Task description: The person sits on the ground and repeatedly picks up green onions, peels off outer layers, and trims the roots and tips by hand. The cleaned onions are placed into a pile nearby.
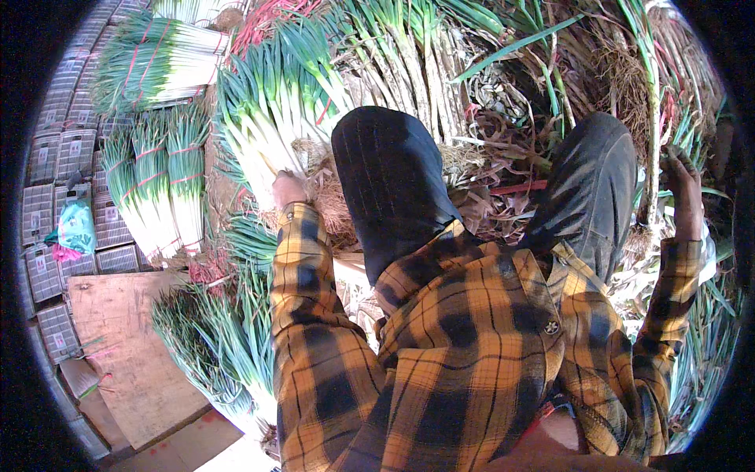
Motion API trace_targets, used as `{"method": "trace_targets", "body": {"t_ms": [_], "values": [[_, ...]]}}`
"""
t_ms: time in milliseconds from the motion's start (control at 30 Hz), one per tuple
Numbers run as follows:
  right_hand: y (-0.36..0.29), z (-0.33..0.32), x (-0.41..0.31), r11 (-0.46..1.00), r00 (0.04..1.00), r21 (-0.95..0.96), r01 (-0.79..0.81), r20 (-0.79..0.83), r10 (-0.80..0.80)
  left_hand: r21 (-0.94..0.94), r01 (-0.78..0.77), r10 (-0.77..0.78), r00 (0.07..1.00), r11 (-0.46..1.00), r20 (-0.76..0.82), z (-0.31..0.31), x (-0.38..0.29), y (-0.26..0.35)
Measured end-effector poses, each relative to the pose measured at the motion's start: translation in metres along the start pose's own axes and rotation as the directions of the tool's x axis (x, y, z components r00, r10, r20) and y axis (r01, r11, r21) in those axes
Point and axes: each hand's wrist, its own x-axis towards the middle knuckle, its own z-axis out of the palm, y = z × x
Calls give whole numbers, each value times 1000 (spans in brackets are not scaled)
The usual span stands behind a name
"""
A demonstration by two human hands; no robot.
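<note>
My left hand (289, 187) is at the white root ends of a pile of cleaned green onions (265, 135), left of my knee; its fingers are partly hidden, so its hold is unclear. On the far right my right hand (683, 177) is raised with bent fingers beside a long upright green onion stalk (652, 130) with roots at its lower end; whether it grips the stalk is not plain. Beyond my knees lie uncleaned green onions (413, 71) with dirty outer layers and roots. Dry peeled leaves (501, 153) cover the ground between my knees.
Tied green onion bundles (162, 65) lie at upper left, with several smaller tied bundles (156, 177) below them. Grey plastic crates (76, 153) line the left edge, a light blue plastic bag (76, 227) on them. A wooden board (130, 348) lies at lower left. Red ties (265, 23) lie at the top.
</note>
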Motion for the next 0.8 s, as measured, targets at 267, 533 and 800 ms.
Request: {"method": "trace_targets", "body": {"t_ms": [267,533,800], "values": [[-10,19,3,996,999,-79,-28,36,31,-94,56,-39,985,994,170,1,23,-27],[-38,63,-6,988,995,-133,73,80,-62,-805,429,73,864,409,497,13,25,-35],[-112,166,-34,948,940,-72,309,176,-292,-899,438,536,765,-25,357,-100,-51,112]]}}
